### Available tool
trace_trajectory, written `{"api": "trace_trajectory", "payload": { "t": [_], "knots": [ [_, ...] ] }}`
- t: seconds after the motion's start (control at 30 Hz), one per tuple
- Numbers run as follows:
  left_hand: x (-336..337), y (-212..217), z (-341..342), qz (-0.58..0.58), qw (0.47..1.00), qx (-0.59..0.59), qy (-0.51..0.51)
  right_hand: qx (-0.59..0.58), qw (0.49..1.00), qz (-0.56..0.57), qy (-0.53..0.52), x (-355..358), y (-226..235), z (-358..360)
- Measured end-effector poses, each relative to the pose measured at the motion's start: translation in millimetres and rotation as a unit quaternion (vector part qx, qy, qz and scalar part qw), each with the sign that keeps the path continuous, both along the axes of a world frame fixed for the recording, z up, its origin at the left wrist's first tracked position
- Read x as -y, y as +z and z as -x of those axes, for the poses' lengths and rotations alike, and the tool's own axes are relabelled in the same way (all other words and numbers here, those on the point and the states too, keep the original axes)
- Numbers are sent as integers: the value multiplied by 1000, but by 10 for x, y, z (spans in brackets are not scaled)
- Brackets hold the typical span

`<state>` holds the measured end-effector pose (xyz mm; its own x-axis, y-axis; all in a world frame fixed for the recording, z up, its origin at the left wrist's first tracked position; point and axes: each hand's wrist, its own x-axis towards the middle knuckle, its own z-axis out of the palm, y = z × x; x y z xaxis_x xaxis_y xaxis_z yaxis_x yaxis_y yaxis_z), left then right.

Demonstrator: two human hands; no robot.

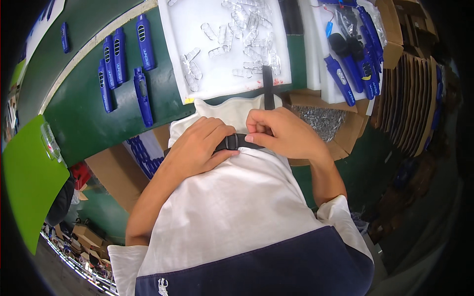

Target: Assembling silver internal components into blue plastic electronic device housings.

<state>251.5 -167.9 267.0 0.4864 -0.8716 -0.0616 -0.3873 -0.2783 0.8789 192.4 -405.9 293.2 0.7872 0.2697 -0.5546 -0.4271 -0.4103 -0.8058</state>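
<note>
Both my hands are pressed against the front of my white shirt (pixel 237 207), working a black strap. My left hand (pixel 197 148) closes over the strap's left part, next to a black buckle (pixel 232 142). My right hand (pixel 284 133) pinches the strap just right of the buckle. A loose end of the strap (pixel 268 89) runs upward from my right hand, over the edge of the green table. Most of the strap is hidden under my fingers.
On the green table (pixel 79 113) lies a white foam tray (pixel 197 54) with several clear plastic clips (pixel 247 34). Several blue handheld devices (pixel 121 59) lie left of it, more of them (pixel 360 54) at the right. A box of small metal parts (pixel 323 121) and stacked cardboard (pixel 410 98) sit right.
</note>
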Motion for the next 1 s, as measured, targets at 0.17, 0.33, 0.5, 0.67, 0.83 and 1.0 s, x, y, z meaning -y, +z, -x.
{"api": "trace_trajectory", "payload": {
  "t": [0.17, 0.33, 0.5, 0.67, 0.83, 1.0],
  "knots": [
    [-22, -23, 2, 15, 1000, 0, -1, -22, 998, -49, 14, 2, -83, 19],
    [-26, -32, 17, 43, 999, 20, 9, -77, 994, -78, 10, -36, -78, -14],
    [-35, -35, 31, 35, 999, 23, 17, -72, 996, -45, 13, -53, 26, -3],
    [-38, -36, 41, 32, 999, 28, 14, -90, 989, -118, -9, -62, -68, 76],
    [-33, -30, 40, 33, 999, 31, 9, -58, 994, -88, -9, -133, -77, 68],
    [-32, -57, 39, 44, 999, 30, 9, -40, 995, -88, -17, -154, -111, 69]
  ]
}}
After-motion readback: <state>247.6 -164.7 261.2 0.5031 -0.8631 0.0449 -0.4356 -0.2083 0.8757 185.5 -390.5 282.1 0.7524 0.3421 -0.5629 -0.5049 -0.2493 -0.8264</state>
